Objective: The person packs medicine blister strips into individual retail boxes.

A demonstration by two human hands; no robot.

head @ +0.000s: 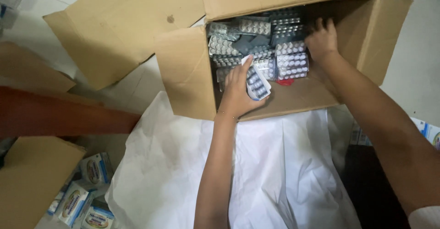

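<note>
A white sheet (275,174) is lying nearest, at 6 o'clock. The left hand (238,91) is closing its fingers (246,63) round one blister pack (257,83) at the box (188,73) mouth. At 1 o'clock, the right hand (322,40) is reaching among the packs inside; its grip cannot be told. Three small cartons (85,194) are lying at 8 o'clock.

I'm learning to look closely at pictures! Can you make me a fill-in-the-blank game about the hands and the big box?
1. The left hand holds a small stack of blister ____.
2. The right hand reaches inside the open ____ box.
3. The box sits on a crinkled ____ sheet.
4. Small printed cartons lie at the bottom ____ of the picture.

Missing words: packs; cardboard; white; left
</note>
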